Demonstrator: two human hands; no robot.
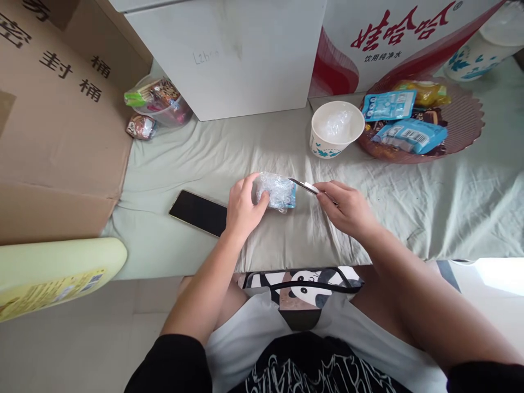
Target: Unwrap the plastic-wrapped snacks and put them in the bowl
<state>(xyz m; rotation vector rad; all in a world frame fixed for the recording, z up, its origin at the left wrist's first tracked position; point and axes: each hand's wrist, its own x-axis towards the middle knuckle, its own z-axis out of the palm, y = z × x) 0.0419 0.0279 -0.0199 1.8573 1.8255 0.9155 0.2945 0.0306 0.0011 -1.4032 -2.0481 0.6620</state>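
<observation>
My left hand [244,206] grips the left side of a small blue packet wrapped in clear plastic [278,192], thumb on top. The packet lies on the pale green cloth, its blue edge showing at the right. In my right hand [341,206] is a utility knife [306,186], held like a pen. Its blade points left, at the packet's upper right corner; whether it touches the wrap I cannot tell. A black phone [198,212] lies on the cloth beside my left hand, partly hidden by it.
Behind stands a paper cup [337,131] with crumpled clear film inside. Right of it, a pink ribbed bowl [464,123] holds several snack packets. A white box [229,60] rises at the back, a cardboard box [61,136] at left. A clear tub of snacks [170,112] sits between them.
</observation>
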